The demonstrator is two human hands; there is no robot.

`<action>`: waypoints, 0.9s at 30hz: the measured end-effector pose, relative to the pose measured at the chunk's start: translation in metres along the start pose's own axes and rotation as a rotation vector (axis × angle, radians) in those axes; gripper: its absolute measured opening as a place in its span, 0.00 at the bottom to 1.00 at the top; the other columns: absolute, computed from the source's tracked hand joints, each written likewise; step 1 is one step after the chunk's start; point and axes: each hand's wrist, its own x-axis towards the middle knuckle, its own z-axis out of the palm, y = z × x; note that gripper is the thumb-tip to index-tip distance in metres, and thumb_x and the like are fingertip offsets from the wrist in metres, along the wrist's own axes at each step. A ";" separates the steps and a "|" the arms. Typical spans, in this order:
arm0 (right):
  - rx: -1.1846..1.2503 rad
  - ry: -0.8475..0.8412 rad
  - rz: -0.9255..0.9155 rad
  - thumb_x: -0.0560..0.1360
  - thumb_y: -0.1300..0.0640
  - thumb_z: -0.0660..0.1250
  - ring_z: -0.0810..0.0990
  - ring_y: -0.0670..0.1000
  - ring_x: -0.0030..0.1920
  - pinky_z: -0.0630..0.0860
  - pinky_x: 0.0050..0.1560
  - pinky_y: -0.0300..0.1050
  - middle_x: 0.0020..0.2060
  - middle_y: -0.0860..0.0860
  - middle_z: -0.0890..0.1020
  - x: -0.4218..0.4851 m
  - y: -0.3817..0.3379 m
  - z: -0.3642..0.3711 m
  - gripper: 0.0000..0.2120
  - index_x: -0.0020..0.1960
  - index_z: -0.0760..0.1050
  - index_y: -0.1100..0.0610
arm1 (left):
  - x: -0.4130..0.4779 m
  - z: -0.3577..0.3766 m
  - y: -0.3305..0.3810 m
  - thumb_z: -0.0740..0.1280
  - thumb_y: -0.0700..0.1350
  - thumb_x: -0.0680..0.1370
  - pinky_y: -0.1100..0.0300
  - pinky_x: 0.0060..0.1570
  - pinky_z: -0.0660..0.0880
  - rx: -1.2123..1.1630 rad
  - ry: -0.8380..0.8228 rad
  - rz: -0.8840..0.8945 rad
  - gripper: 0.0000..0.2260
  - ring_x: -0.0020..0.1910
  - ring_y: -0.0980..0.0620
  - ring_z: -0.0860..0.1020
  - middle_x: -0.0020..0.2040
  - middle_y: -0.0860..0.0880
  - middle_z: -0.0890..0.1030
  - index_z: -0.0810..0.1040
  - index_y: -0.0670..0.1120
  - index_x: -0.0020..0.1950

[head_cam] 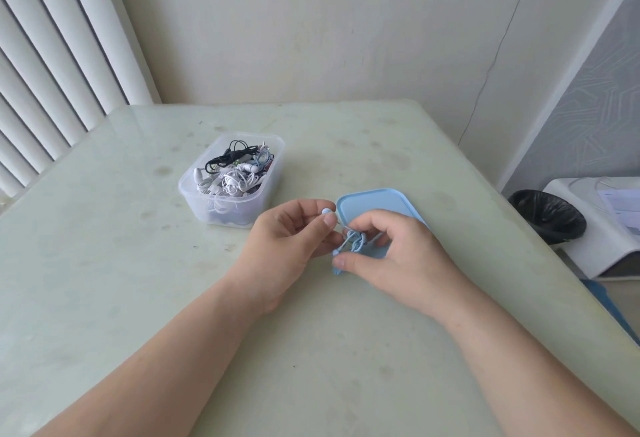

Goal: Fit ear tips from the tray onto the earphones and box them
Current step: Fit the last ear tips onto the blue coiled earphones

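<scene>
A light blue wired earphone [353, 242] hangs bundled between my two hands above the table. My left hand [287, 242] pinches one earbud [326, 211] between thumb and forefinger. My right hand [391, 256] grips the coiled cord, and the second earbud [336, 253] sticks out by its thumb. A light blue lid, serving as the tray [374, 202], lies flat just behind my right hand; what lies on it is hidden by the hand. A clear plastic box [194, 191] full of tangled white and black earphones [235, 170] stands to the left of the lid.
The pale green table [138, 281] shows stains and reaches a wall at the back. White vertical blinds [52, 56] hang at the left. Past the table's right edge stand a black-lined bin [547, 215] and a white unit [609, 229] with papers.
</scene>
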 end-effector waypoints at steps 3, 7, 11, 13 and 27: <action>0.207 -0.009 0.035 0.66 0.51 0.83 0.79 0.42 0.37 0.77 0.40 0.39 0.40 0.46 0.84 0.000 -0.003 -0.004 0.11 0.44 0.82 0.48 | -0.001 0.005 0.005 0.69 0.39 0.81 0.59 0.45 0.81 0.026 0.002 0.009 0.06 0.40 0.51 0.83 0.40 0.48 0.85 0.82 0.39 0.56; 0.474 0.042 0.087 0.67 0.48 0.82 0.80 0.52 0.36 0.77 0.38 0.48 0.38 0.54 0.86 0.002 -0.006 -0.006 0.15 0.49 0.84 0.53 | -0.008 0.011 0.015 0.72 0.46 0.78 0.54 0.51 0.83 0.020 -0.024 -0.014 0.10 0.46 0.51 0.84 0.46 0.48 0.85 0.82 0.42 0.56; 0.613 0.139 0.131 0.71 0.52 0.79 0.76 0.52 0.29 0.77 0.35 0.47 0.29 0.55 0.80 0.000 -0.009 -0.001 0.07 0.46 0.86 0.54 | -0.016 0.019 0.023 0.68 0.44 0.83 0.45 0.57 0.82 -0.077 -0.069 -0.137 0.11 0.55 0.40 0.84 0.56 0.37 0.85 0.80 0.38 0.60; 0.631 0.150 0.101 0.75 0.57 0.75 0.80 0.51 0.31 0.80 0.37 0.46 0.32 0.54 0.83 -0.001 -0.017 0.002 0.01 0.46 0.86 0.54 | -0.019 0.019 0.031 0.68 0.42 0.83 0.48 0.58 0.82 -0.103 -0.073 -0.169 0.12 0.54 0.38 0.84 0.58 0.34 0.84 0.79 0.35 0.62; 0.404 0.088 0.110 0.77 0.42 0.71 0.75 0.48 0.37 0.69 0.38 0.41 0.37 0.44 0.79 0.076 -0.083 0.054 0.13 0.55 0.82 0.49 | -0.005 -0.076 0.113 0.72 0.41 0.80 0.47 0.60 0.81 0.388 0.308 0.006 0.04 0.44 0.47 0.88 0.47 0.43 0.88 0.85 0.48 0.52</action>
